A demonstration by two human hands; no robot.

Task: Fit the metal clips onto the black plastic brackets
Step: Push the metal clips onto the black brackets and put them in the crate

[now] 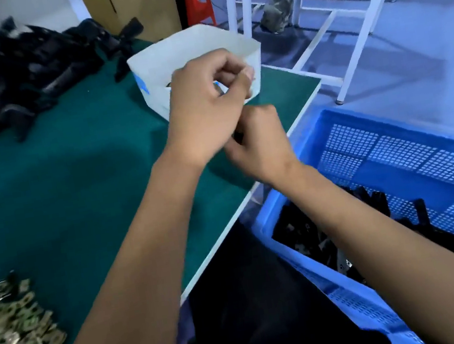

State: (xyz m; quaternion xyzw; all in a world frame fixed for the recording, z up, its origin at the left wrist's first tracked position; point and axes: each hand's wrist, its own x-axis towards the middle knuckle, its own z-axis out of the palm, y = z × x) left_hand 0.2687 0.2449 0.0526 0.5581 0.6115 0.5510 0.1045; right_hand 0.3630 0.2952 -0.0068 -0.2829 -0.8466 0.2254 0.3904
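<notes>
I can read no words or numbers anywhere here. The white box (pixel 191 59) near my bench's far edge carries a blue mark, too blurred to make out.

A loose heap of small flat brass-coloured metal clips (pixel 13 330) lies on the green table top at the near left, the pieces overlapping at all angles. A blurred pile of long black plastic brackets (pixel 28 74) sprawls across the far left of the same table. More black plastic brackets (pixel 309 236) lie jumbled in the bottom of the blue perforated crate, some with a glint of metal among them.
</notes>
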